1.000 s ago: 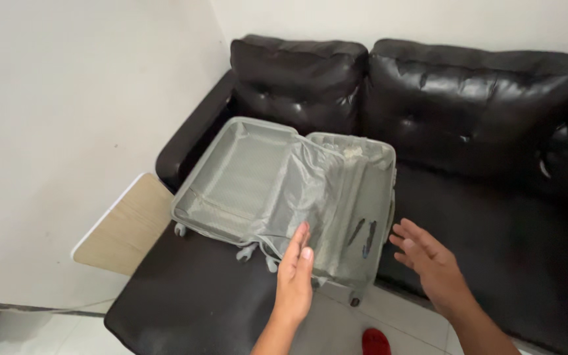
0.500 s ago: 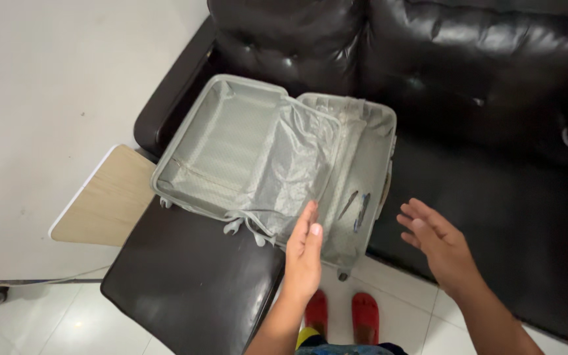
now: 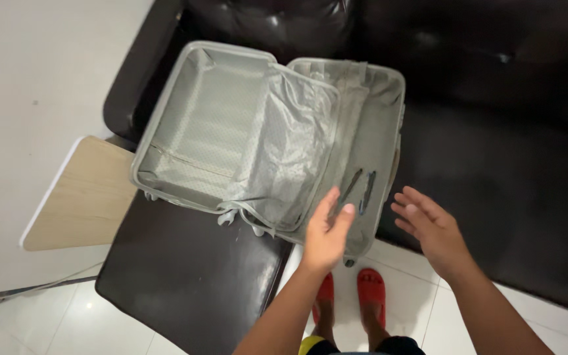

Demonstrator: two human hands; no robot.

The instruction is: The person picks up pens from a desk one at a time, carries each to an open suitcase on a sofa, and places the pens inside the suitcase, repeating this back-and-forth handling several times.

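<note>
A pale grey hard-shell suitcase (image 3: 185, 112) lies spread wide on a black leather sofa (image 3: 507, 164), its grey lining loose across the middle. My left hand (image 3: 327, 230) hovers over the suitcase's near edge, fingers apart, holding nothing. My right hand (image 3: 425, 227) is raised just right of the suitcase, over the sofa seat, fingers spread and empty. Two thin dark items (image 3: 359, 187) lie in the right half of the suitcase, near my left fingertips.
A black leather ottoman (image 3: 185, 276) stands under the suitcase's near left corner. A light wooden board with a white edge (image 3: 77, 197) leans at the left by the white wall. My feet in red sandals (image 3: 369, 292) stand on white floor tiles.
The view has tilted downward, so the suitcase sits higher in frame and my feet show. Both hands stay open near the suitcase's near edge; the left has turned slightly toward the right half.
</note>
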